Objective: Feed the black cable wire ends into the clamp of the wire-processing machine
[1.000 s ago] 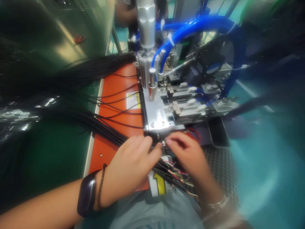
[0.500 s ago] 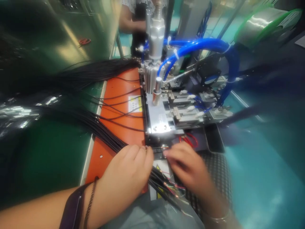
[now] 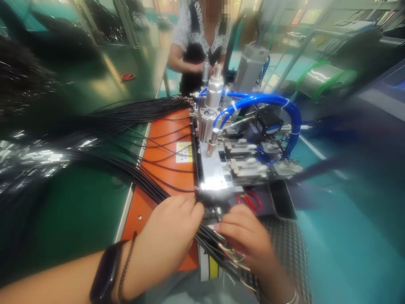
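Note:
My left hand [image 3: 179, 228] is closed around a bundle of black cables [image 3: 152, 191] at the orange tabletop's near end. Beyond its fingers, the stripped cable ends [image 3: 232, 257] fan out in thin coloured wires. My right hand [image 3: 248, 234] is beside these ends, its fingers curled and thumb and forefinger drawn together; what they pinch, if anything, I cannot make out. Just past both hands is the metal fixture [image 3: 217, 211] at the machine's front edge. Several single black cables run across the orange tabletop [image 3: 161, 169] into the machine [image 3: 213, 169].
Blue air hoses [image 3: 268, 99] arch over the machine. A black tray [image 3: 282, 198] and red wires [image 3: 251, 200] are at right. Another cable bundle [image 3: 136, 109] lies at the far end. A person [image 3: 196, 55] stands behind. At right is a green-rimmed spool [image 3: 322, 80].
The view has tilted up, so the scene sits lower and more of the person behind shows. My right hand has moved from the fixture down towards the cable ends. My left hand keeps its grip.

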The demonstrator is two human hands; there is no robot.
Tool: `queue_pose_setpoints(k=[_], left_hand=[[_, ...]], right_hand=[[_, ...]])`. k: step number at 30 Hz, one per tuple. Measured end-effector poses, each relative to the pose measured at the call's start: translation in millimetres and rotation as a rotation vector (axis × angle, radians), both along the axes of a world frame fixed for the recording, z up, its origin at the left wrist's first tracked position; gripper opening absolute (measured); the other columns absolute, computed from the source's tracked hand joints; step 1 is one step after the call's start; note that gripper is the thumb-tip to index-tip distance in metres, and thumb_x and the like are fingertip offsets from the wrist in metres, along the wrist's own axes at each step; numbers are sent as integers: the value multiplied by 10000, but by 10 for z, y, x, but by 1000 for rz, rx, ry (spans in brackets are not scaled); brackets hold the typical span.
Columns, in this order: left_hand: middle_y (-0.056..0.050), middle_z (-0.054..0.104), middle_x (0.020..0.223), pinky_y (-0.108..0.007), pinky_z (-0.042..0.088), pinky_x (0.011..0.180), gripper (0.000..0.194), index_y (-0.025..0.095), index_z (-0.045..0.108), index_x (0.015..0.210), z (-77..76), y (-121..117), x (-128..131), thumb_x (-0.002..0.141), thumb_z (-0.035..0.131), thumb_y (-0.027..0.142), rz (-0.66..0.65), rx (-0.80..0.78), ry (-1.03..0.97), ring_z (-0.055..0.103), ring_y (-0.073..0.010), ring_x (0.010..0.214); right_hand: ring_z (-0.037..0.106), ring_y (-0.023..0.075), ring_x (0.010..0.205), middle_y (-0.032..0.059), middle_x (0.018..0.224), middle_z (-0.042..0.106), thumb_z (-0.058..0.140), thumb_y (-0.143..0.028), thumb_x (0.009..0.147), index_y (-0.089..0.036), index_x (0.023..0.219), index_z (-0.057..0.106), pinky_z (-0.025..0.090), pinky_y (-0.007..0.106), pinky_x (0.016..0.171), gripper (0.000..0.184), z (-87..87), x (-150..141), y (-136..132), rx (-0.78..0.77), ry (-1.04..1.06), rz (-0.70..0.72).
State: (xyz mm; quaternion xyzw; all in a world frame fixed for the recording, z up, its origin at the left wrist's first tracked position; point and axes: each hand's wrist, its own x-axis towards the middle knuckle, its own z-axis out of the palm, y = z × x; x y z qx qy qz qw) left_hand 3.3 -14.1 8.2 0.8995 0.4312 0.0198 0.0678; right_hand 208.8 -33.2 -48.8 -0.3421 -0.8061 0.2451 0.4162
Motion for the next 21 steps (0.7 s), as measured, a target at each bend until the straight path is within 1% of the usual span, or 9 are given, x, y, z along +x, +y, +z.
queue_pose_setpoints(k=[3, 5, 7, 10, 13, 17, 19, 21], left_hand=[[-73, 612, 954, -407, 497, 804, 243, 159, 555, 978, -25, 6, -32, 781, 484, 35, -25, 41, -107, 567, -236, 905], [-86, 618, 964, -402, 500, 801, 217, 147, 553, 943, -54, 17, -56, 786, 466, 24, -63, 109, -170, 574, -238, 909], [-96, 625, 970, -395, 505, 803, 190, 139, 551, 909, -80, 37, -77, 797, 450, 24, -91, 181, -221, 584, -238, 912], [-96, 644, 940, -388, 522, 791, 161, 138, 556, 888, -83, 69, -93, 820, 443, 46, -105, 231, -263, 605, -230, 890], [-111, 669, 956, -385, 542, 795, 185, 126, 581, 873, -31, 66, -90, 800, 440, 31, -147, 263, -221, 630, -230, 884], [-152, 664, 1085, -390, 554, 818, 300, 85, 616, 936, 54, 25, -71, 725, 425, -11, -209, 316, -87, 639, -255, 965], [-148, 674, 1067, -382, 563, 797, 295, 87, 624, 921, 78, 18, -61, 737, 410, 0, -205, 347, -98, 649, -251, 947], [-129, 696, 991, -361, 570, 762, 269, 106, 624, 856, 89, 25, -55, 778, 383, 15, -203, 389, -147, 664, -229, 877]], right_hand=[[544, 206, 838, 61, 910, 650, 539, -216, 898, -247, 1115, 619, 465, 376, 744, 234, -7, -19, 16, -49, 9, 14], [556, 208, 850, 68, 937, 646, 524, -243, 908, -248, 1156, 602, 469, 374, 744, 260, -7, -32, 19, -78, 15, 31], [568, 207, 838, 68, 935, 654, 509, -239, 915, -254, 1171, 595, 474, 371, 730, 270, -3, -45, 19, -70, 55, 16], [575, 202, 802, 59, 892, 667, 513, -239, 915, -254, 1129, 618, 477, 365, 711, 239, 7, -61, 29, -42, 99, -20], [574, 195, 825, 57, 920, 660, 514, -264, 915, -259, 1149, 609, 484, 356, 720, 252, 13, -63, 45, -43, 95, -24], [570, 179, 833, 41, 928, 654, 553, -196, 892, -292, 1181, 595, 482, 342, 732, 307, 8, -58, 44, -24, 92, 32], [568, 182, 813, 42, 899, 665, 551, -204, 893, -282, 1164, 610, 484, 346, 724, 288, 4, -58, 41, -7, 102, 38], [569, 187, 804, 45, 894, 678, 550, -219, 891, -272, 1163, 615, 490, 351, 716, 285, 1, -61, 49, 16, 109, 17]])
